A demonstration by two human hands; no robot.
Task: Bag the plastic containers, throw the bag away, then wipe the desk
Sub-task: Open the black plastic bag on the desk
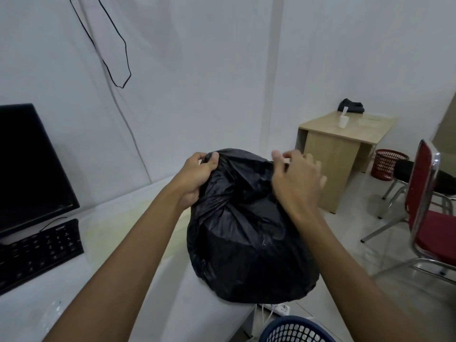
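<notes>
At tabletop edge | black bag rests full, above blue basket | left hand clenches rim, right hand pinches opposite rim, likely gathering mouth for closing

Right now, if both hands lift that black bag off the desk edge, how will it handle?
The black bag looks thin and crinkled, so probably floppy. It bulges, so its contents may shift. The left hand pinches its top while the right hand looks looser, so it may sag.
</notes>
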